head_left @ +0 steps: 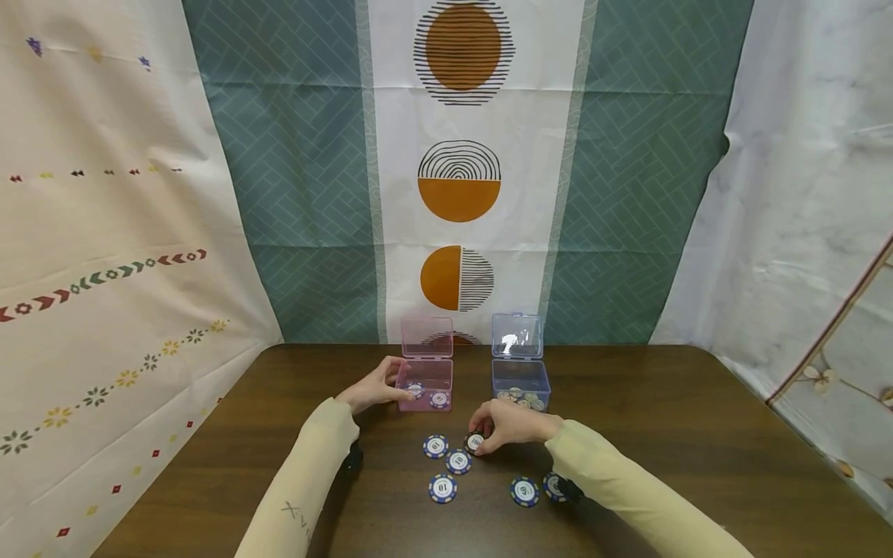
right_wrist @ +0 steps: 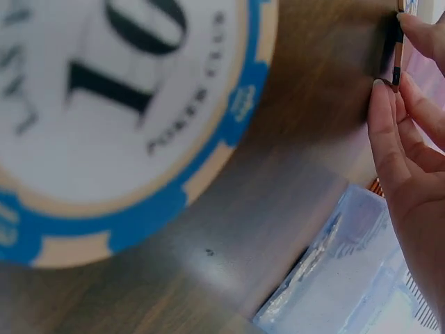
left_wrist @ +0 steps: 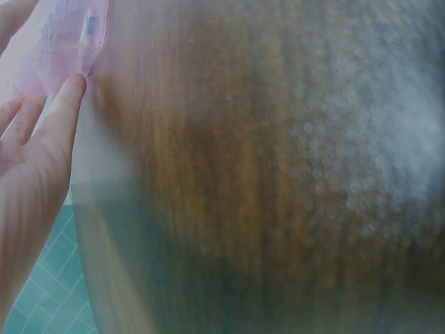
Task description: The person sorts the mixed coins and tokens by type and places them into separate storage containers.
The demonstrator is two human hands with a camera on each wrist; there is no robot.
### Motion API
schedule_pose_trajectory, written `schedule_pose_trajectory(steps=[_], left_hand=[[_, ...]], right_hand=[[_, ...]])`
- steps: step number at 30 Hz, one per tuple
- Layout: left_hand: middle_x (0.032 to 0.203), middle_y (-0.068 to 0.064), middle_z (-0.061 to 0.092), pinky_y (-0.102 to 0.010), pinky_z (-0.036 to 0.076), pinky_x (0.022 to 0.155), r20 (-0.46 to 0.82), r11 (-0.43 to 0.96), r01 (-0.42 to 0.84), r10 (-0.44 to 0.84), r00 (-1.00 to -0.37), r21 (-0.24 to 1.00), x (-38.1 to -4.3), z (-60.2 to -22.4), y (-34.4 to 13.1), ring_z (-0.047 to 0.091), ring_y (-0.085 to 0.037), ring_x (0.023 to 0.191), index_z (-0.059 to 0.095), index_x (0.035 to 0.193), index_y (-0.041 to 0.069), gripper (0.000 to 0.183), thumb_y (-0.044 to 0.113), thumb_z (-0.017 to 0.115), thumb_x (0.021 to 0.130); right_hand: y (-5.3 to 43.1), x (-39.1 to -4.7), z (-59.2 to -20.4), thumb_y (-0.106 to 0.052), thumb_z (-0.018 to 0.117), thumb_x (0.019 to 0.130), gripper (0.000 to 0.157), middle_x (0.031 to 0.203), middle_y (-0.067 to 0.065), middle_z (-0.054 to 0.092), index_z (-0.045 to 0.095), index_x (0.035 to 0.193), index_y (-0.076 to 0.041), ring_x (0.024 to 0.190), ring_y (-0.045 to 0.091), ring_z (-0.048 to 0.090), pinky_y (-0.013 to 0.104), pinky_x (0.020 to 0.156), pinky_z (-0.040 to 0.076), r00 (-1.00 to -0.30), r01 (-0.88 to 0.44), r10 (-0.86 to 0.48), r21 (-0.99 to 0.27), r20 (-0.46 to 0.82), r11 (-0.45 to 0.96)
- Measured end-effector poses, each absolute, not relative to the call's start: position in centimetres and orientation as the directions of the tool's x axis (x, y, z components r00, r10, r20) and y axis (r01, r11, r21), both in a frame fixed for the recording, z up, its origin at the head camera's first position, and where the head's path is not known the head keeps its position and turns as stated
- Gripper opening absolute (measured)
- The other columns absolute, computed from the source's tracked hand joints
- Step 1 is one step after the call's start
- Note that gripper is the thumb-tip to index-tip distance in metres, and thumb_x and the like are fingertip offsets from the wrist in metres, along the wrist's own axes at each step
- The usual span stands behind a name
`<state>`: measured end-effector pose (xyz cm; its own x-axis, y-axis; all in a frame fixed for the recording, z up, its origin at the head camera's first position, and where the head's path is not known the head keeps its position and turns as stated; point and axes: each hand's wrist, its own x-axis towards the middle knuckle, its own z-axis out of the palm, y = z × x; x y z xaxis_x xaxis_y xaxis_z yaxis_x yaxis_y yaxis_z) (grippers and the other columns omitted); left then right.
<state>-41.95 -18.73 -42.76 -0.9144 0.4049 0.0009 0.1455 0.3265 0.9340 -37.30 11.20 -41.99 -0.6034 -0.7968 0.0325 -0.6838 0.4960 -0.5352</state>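
Note:
A small pink see-through box (head_left: pixel 425 406) stands with its lid up and a few poker chips inside. My left hand (head_left: pixel 377 389) holds the box by its left side; in the left wrist view the thumb (left_wrist: pixel 66 115) presses its corner. A black-edged poker chip (head_left: pixel 475 442) marked 100 is pinched between the thumb and fingers of my right hand (head_left: pixel 515 425), low over the table. In the right wrist view this chip (right_wrist: pixel 398 59) shows edge-on at the fingertips. Three blue-edged poker chips, one of them the middle chip (head_left: pixel 458 462), lie just left of it.
A blue see-through box (head_left: pixel 520 380), lid up, holds several pale discs behind my right hand. Two more blue-edged chips (head_left: pixel 525 491) lie by my right wrist, one partly covered. The brown wooden table (head_left: pixel 300 387) meets a patterned cloth (head_left: pixel 314 194) at the back.

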Motion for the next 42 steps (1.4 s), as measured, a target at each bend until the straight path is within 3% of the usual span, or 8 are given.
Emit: schedule_pose_trajectory(steps=[10,21,42], left_hand=[[0.140,-0.018,0.026,-0.055,0.030,0.092,0.026,0.329,0.183,0.428,-0.904,0.926,-42.0,-42.9,-18.8,0.021,-0.038,0.128,0.025,0.131,0.004,0.069,0.010,0.070,0.079],[0.139,-0.017,0.028,-0.055,0.031,0.092,0.032,0.338,0.193,0.429,-0.903,0.921,-41.9,-42.9,-18.9,0.023,-0.037,0.127,0.026,0.130,0.005,0.069,0.011,0.071,0.078],[0.139,-0.017,0.028,-0.055,0.030,0.091,0.037,0.321,0.194,0.435,-0.899,0.927,-41.9,-43.0,-19.0,0.023,-0.038,0.127,0.026,0.129,0.006,0.067,0.009,0.070,0.078]], right_hand=[[11.3,-37.5,-42.0,-0.023,0.076,0.072,0.027,0.071,-0.010,0.057,0.066,0.091,-0.006,0.060,0.003,0.050,0.020,0.052,0.043,-0.609,-0.701,-0.786,-0.536,0.107,0.470],[10.8,-37.5,-40.8,-0.024,0.075,0.074,0.024,0.075,-0.008,0.059,0.067,0.091,-0.008,0.064,0.007,0.053,0.023,0.057,0.046,-0.655,-0.677,-0.718,-0.605,0.236,0.420],[9.5,-38.4,-40.1,-0.009,0.075,0.074,0.024,0.079,0.002,0.058,0.064,0.094,-0.001,0.066,0.012,0.052,0.023,0.057,0.046,-0.656,-0.747,-0.563,-0.538,0.503,0.390]])
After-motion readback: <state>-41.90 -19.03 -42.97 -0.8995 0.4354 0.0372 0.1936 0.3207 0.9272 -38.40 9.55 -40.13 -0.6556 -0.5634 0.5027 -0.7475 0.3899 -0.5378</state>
